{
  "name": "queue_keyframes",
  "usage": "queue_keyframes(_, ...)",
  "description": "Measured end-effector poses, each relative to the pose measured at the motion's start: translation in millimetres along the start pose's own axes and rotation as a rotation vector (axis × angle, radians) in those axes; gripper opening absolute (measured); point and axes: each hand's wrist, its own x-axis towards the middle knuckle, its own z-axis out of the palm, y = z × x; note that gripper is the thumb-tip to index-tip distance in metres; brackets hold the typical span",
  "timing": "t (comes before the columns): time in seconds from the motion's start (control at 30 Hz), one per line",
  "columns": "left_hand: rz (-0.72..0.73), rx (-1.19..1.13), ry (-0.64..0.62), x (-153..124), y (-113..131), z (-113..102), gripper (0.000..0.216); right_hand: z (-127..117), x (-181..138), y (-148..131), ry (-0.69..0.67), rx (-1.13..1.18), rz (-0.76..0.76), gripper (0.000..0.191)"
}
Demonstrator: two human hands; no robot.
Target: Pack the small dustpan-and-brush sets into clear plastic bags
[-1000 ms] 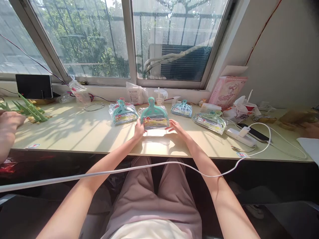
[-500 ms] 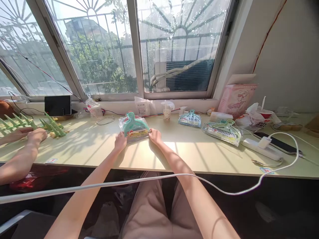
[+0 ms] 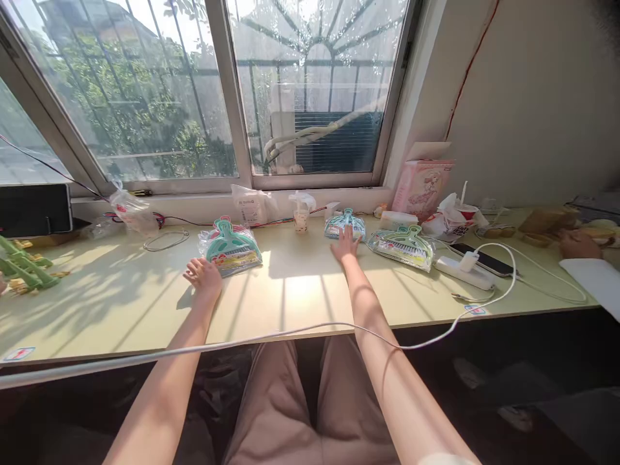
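Observation:
A green dustpan-and-brush set (image 3: 233, 248) in clear plastic wrap lies on the table in front of me to the left. My left hand (image 3: 204, 274) is beside its near left corner, fingers apart and holding nothing. My right hand (image 3: 347, 245) reaches forward with spread fingers over the near edge of a blue wrapped dustpan set (image 3: 356, 225), partly covering it; whether it presses on the wrap is hard to tell. Right of that hand rests another green wrapped dustpan set (image 3: 404, 247), its brush bristles showing through the plastic.
A white cable (image 3: 300, 332) hangs across in front of my arms. A power strip (image 3: 465, 274) and a phone (image 3: 484, 259) lie to the right. Along the back stand a plastic cup (image 3: 301, 221) and a pink box (image 3: 423, 187). Another person's hand (image 3: 581, 244) shows far right.
My right hand has left the green dustpan set and moved right to the blue one. My left hand has loosened from the green set's corner. The view has turned right.

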Motion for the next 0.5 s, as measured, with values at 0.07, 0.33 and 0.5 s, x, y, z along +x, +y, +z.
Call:
queue_keyframes(0.07,0.059,-0.006,0.075,-3,-1,-7,0.048,-5,5,17,-0.110,0.015,0.075,0.074)
queue_keyframes(0.33,0.471,-0.095,0.107,-38,48,-29,0.040,-15,-24,16,-0.077,-0.032,-0.225,0.043)
queue_keyframes(0.5,0.459,-0.092,-0.225,-66,123,-16,0.052,-37,-84,24,-0.108,-0.006,-0.563,0.038)
